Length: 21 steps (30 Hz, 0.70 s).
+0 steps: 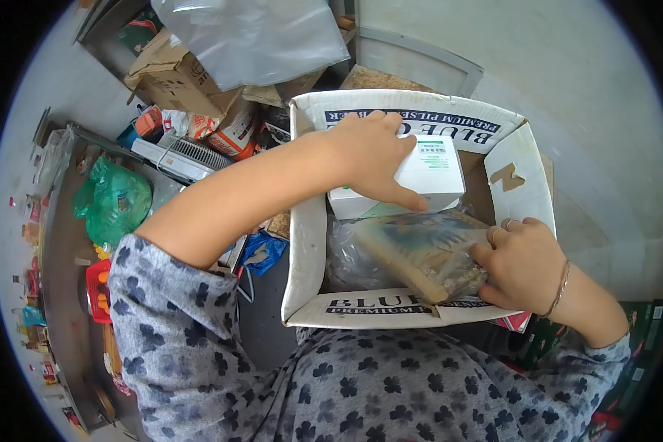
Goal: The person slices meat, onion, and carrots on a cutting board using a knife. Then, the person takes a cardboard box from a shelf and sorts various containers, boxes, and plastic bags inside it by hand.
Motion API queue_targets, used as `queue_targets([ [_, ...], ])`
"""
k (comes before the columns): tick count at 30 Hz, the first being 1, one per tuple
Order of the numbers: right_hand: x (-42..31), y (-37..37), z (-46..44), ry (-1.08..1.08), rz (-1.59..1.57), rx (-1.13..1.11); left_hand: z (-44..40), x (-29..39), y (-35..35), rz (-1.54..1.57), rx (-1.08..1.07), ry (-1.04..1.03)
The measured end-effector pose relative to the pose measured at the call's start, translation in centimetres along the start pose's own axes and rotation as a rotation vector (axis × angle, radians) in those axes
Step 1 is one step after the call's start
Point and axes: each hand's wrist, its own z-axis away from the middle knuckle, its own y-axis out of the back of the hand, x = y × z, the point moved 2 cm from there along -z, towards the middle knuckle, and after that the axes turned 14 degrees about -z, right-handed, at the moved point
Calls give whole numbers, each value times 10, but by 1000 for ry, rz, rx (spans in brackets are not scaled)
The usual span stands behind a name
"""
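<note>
Currently, left hand: spread wide across the top of the white box.
Right hand: narrowed on the nearest end of the wrapped packet.
Open carton: both items are already contained, between and below the hands; neither is released yet, and whether loading or unloading is under way cannot be told.
Beyond left hand: a green bag is seen, well apart.

The box is matt cardboard, torn rough on one flap; the carton is smooth, faintly glossy paperboard. The packet is wrapped in crinkled, shiny clear plastic. The sleeve is matt cloth, the bracelet shiny metal, the green bag thin, glossy plastic.
</note>
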Motion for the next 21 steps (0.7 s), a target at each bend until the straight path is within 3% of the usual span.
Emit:
queue_targets([
  [4,4,-7,4,-25,11,43,14,1,-15,-11,153,-103],
  [8,2,-7,4,-38,-3,89,14,15,-11,109,-50,-73],
  [10,3,-10,4,-42,-2,109,13,28,-11,-193,-71,-28],
  [12,6,-12,4,87,30,196,13,35,-4,-237,-36,-31],
  [16,16,-7,4,127,151,279,29,38,42,-251,168,14],
  [18,31,7,-4,5,67,252,50,35,76,-279,351,47],
  [20,41,21,-23,-111,169,233,75,25,107,-280,671,16],
  [21,50,30,-41,-234,205,183,83,22,121,-180,601,71],
])
